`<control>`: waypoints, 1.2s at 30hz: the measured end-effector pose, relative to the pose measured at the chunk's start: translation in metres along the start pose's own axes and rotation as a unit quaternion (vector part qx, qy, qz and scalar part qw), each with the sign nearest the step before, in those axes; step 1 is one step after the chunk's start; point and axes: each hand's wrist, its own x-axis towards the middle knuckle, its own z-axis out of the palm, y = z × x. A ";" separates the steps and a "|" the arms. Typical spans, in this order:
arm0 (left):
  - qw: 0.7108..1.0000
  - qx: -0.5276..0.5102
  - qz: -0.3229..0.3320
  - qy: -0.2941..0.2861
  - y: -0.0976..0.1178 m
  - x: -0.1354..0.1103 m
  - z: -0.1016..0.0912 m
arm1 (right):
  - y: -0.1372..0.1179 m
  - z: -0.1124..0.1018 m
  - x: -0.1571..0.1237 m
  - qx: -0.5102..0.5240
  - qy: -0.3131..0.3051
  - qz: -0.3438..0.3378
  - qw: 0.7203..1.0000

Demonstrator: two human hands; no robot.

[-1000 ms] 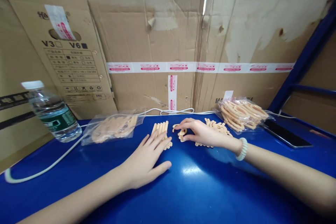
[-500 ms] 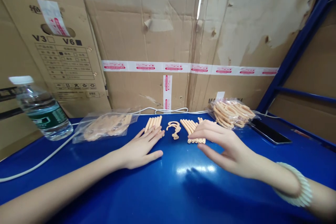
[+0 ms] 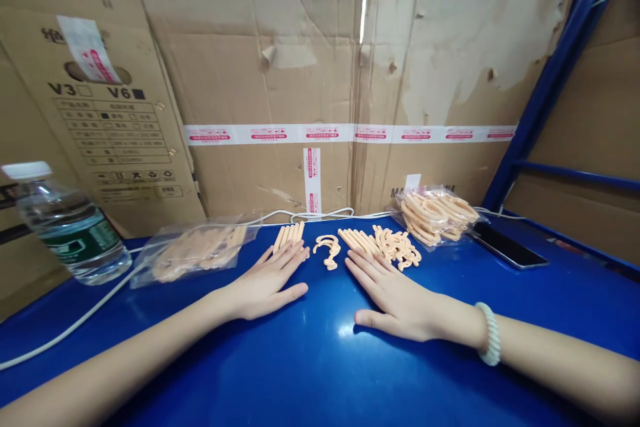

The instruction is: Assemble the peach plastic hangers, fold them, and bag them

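My left hand (image 3: 267, 283) lies flat with fingers stretched out, its fingertips over the near ends of a row of pale peach sticks (image 3: 289, 233). My right hand (image 3: 400, 297) also rests flat, fingers out and thumb apart, its fingertips covering the near ends of a second row of similar sticks (image 3: 356, 239). Between the two hands sit a few curved, hook-like pieces (image 3: 327, 250) of the same colour. A heap of small curvy pieces (image 3: 400, 247) lies just beyond my right hand, beside the second row. Neither hand grips anything.
On the blue table (image 3: 310, 367), a clear bag of flat pieces (image 3: 200, 250) and a water bottle (image 3: 75, 233) stand left. At right are a bag of loop-shaped pieces (image 3: 437, 217) and a phone (image 3: 507, 245). A white cable (image 3: 65, 327) runs along cardboard (image 3: 260, 93) at the back.
My right hand has come down flat onto the near ends of the right stick row, uncovering the heap of curvy pieces. My left hand stays in place. The view has shifted slightly.
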 end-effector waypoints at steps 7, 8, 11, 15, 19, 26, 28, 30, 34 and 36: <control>1.000 0.002 0.000 0.002 0.000 0.000 0.000 | 0.012 -0.002 0.013 -0.004 0.011 0.011 1.000; 1.000 0.002 0.002 0.005 0.000 0.000 0.001 | 0.014 -0.005 0.014 -0.003 0.030 0.003 1.000; 1.000 0.003 0.004 0.010 -0.002 -0.001 0.002 | 0.026 -0.020 0.010 -0.027 0.097 -0.020 0.995; 1.000 0.002 0.005 0.013 -0.003 -0.001 0.002 | 0.064 -0.034 -0.003 -0.055 0.099 0.001 0.994; 1.000 0.005 0.003 0.008 -0.002 0.000 0.002 | 0.095 -0.030 -0.018 -0.009 0.093 0.005 0.996; 1.000 0.012 0.000 0.012 -0.002 0.001 0.004 | 0.110 -0.013 -0.007 0.012 0.145 0.013 0.989; 1.000 0.016 0.000 0.017 -0.003 0.001 0.004 | 0.116 -0.010 0.005 0.020 0.162 0.015 0.986; 1.000 0.021 0.003 0.022 -0.003 0.001 0.005 | 0.121 -0.008 0.017 0.029 0.181 0.015 0.983; 0.999 0.032 0.013 0.041 -0.004 0.001 0.007 | 0.112 -0.018 0.025 0.038 0.245 0.009 0.969; 0.998 0.035 0.018 0.054 -0.004 0.000 0.008 | 0.095 -0.028 0.015 0.037 0.302 0.006 0.953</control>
